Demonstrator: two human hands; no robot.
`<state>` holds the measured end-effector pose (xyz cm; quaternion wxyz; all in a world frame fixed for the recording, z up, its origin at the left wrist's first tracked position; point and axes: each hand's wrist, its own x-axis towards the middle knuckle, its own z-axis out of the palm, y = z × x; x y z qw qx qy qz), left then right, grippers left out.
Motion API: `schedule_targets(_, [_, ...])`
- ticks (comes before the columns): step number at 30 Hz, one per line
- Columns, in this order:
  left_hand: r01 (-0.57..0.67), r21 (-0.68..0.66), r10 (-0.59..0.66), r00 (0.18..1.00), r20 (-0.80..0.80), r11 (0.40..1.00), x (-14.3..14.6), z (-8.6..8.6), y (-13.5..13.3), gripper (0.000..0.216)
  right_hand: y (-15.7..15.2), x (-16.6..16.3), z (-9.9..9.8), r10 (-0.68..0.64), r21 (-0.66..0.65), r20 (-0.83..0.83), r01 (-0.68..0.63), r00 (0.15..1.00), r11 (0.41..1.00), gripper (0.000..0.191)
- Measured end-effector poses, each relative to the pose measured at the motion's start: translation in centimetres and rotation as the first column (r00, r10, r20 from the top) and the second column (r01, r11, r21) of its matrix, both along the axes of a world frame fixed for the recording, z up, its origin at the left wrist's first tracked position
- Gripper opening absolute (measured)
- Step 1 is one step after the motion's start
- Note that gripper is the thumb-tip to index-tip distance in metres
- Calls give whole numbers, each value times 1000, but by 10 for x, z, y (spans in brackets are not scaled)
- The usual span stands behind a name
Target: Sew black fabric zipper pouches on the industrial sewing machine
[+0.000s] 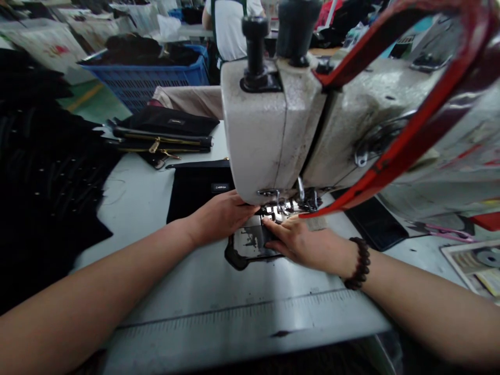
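A white industrial sewing machine (273, 125) fills the middle of the view, its presser foot and needle (279, 205) over a worn metal plate (253, 239). A black fabric piece with a small label (195, 190) lies left of the needle. My left hand (221, 216) rests on that fabric, fingers curled and reaching under the machine head. My right hand (302, 242), a dark bead bracelet on its wrist, lies just right of the plate with fingertips pinched near the foot. Whatever they pinch is hidden.
Stacked black pouches with gold zips (164, 135) lie at the back of the white table (203, 302). Black fabric (42, 172) is piled at left. A blue crate (156, 78) stands behind. Another person (230, 26) works beyond. A red strap (410, 125) crosses the machine.
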<state>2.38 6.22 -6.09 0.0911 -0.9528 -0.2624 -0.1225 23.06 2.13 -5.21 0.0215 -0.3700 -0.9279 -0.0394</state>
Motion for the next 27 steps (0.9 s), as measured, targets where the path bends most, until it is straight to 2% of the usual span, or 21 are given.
schedule_targets(12, [36, -41, -31, 992, 123, 999, -1, -6, 6, 27, -1, 1, -3, -10, -9, -4, 10, 1000, 1000, 39])
schedule_targets(19, [84, 9, -84, 983, 164, 996, 1, -5, 5, 30, 2, 3, -6, 14, -41, 19, -13, 1000, 999, 43])
schedule_targets(23, [48, -76, -34, 984, 177, 996, 3, -5, 5, 34, 3, 3, -6, 11, -56, 23, -10, 1000, 998, 42])
schedule_targets(27, [-16, -256, 49, 991, 122, 966, -7, 3, 18, 32, 3, 2, -5, 12, -109, 37, -8, 999, 994, 42])
